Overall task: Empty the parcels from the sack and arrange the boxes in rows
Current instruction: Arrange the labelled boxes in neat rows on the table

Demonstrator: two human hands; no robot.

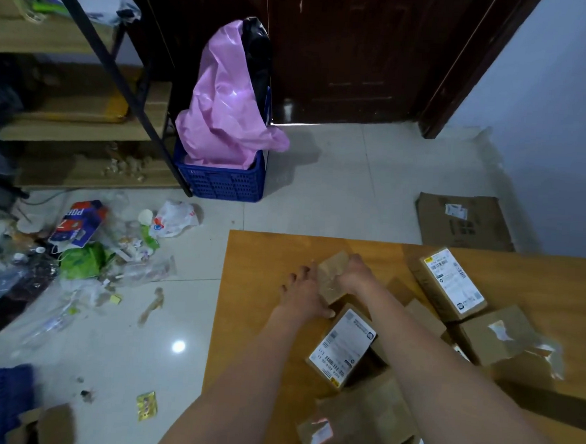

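A small plain cardboard box (331, 275) sits near the far left corner of the wooden table (258, 261). My left hand (303, 291) rests against its left side with fingers spread, thumb at its near edge. My right hand (355, 273) grips its right side with curled fingers. Just behind my hands lies a labelled box (344, 345), label up. Another labelled box (451, 283) lies at the right, next to a taped plain box (497, 334). More boxes (358, 428) crowd the near edge under my forearms. No sack shows.
Litter and plastic bags (88, 243) cover the tiled floor at left. A blue crate (222, 179) with a pink bag (230, 94) stands by wooden shelves (67, 129). Flattened cardboard (463, 222) lies beyond the table, by the wall and a dark door (346, 53).
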